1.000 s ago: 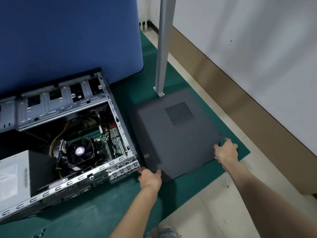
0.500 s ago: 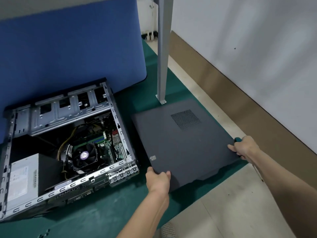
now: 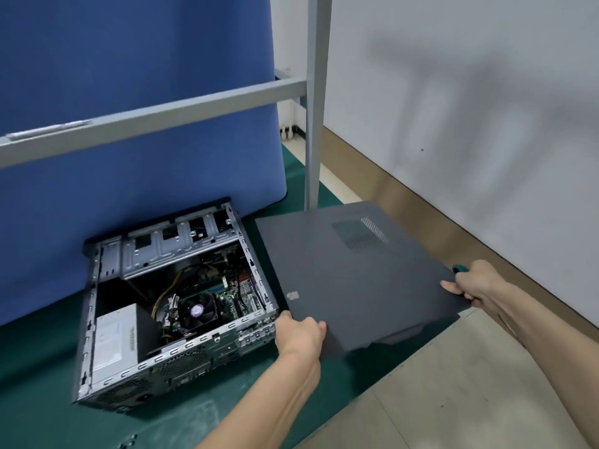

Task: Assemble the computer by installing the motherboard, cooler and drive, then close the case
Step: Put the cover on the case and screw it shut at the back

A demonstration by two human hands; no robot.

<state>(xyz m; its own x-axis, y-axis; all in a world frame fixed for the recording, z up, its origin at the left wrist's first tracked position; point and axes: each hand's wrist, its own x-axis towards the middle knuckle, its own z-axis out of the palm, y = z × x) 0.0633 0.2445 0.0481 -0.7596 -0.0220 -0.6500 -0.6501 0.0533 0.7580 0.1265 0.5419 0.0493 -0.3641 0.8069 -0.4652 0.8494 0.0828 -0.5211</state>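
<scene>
Closing step: left hand grips panel near corner, right hand grips right edge, panel raised beside open case; next: swing over, align edges, lower

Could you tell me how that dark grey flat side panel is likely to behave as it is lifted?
The dark grey flat side panel probably stays stiff: it spans flat between the left hand and right hand without visible sag. It seems light for its size, being a thin sheet held by edge grips alone. Its smooth face may be slippery.
</scene>
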